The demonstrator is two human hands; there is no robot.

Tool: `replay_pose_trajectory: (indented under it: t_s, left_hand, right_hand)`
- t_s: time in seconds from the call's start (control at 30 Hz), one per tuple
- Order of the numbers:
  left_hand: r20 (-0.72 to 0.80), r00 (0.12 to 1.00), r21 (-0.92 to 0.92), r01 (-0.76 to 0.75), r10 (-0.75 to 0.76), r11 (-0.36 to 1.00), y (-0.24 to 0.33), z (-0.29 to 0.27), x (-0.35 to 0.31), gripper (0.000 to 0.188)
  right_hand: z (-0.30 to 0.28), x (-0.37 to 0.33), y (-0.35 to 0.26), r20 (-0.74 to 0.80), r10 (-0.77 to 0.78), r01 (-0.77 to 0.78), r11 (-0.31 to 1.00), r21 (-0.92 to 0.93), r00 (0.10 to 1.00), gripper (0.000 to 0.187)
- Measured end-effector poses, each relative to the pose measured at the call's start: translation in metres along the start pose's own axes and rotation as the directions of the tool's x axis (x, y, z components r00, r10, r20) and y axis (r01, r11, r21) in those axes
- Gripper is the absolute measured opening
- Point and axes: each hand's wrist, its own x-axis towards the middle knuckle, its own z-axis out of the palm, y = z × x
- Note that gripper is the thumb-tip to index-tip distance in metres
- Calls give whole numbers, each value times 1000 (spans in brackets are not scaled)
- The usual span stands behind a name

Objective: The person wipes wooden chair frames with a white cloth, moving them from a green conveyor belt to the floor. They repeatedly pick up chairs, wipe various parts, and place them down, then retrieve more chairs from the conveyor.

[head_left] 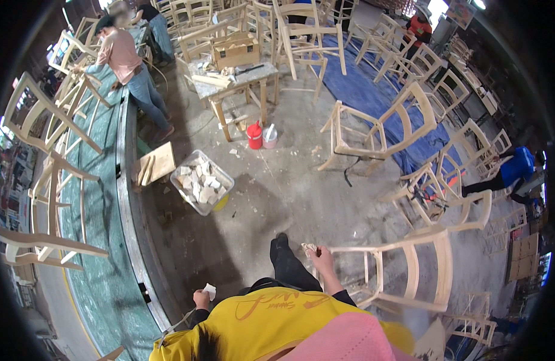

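My left hand [201,298], low in the view beside the bench, is closed on a small white scrap [210,291], which looks like folded paper or cloth. Further right, my right hand [322,261] pinches a crumpled beige scrap [307,248]; its exact kind cannot be made out. Close to that hand lies an unpainted wooden chair frame [408,265] with a curved back and an open seat. Ahead on the floor, a clear plastic tub [228,179] holds many pale, irregular pieces [199,180].
A long green-covered bench [103,253] bearing chair frames runs along my left, where a person [124,54] works. Ahead stand a small worktable [247,75], a red container [254,136] and a board [156,163]. Another chair frame [380,129] stands near a blue sheet [350,84].
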Motion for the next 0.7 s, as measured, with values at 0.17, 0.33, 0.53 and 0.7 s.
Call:
replay_pose_trajectory:
  t_s: [0.17,0.33,0.53,0.7]
  left_hand:
    - [-90,984,-66,-158,152,985,116,16,48,27]
    - [-179,921,-121,-371,347,921,309,5,88,27]
    - [-206,941,-123,-297,268,947,383,14,139,29]
    - [-92,996,-59,2,-7,998,337,59,197,29]
  right_hand:
    - [-7,133,-57,-20,-134,133,990,-55,991,43]
    - [0,269,-127,62,-168,157,976,153,984,35]
    - [47,379,-224,274,-64,-69,890,450,959,19]
    - [123,418,-265,456,105,-304,871,387,884,20]
